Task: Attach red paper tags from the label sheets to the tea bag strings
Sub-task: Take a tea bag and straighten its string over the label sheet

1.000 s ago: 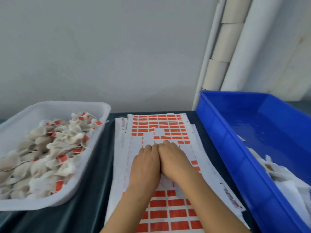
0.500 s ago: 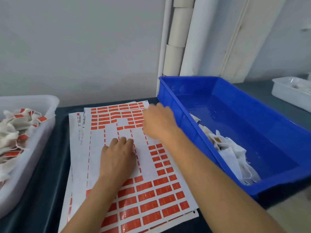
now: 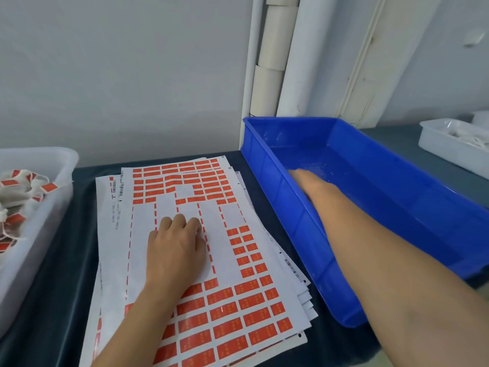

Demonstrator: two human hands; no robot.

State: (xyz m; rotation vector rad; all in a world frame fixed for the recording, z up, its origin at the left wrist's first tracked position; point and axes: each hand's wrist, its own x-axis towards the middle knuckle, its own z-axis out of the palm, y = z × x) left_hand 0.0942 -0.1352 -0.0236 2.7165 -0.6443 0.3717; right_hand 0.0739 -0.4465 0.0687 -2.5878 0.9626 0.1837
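My left hand (image 3: 176,250) presses flat on the part-stripped white label sheet of red paper tags (image 3: 211,300); right hand (image 3: 308,181), blurred, grip unreadable, reaches into the blue plastic bin (image 3: 277,197); tagged tea bags (image 3: 18,197) fill the translucent tub (image 3: 58,165) leftward, many tags left.

White tray (image 3: 447,147) far right, pale rolls (image 3: 270,70) behind

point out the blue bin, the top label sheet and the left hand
blue bin (image 3: 267,181), head view, on its left wall
top label sheet (image 3: 227,321), head view, on a red tag in the near rows
left hand (image 3: 176,250), head view, on the back of the hand, which rests on the sheet
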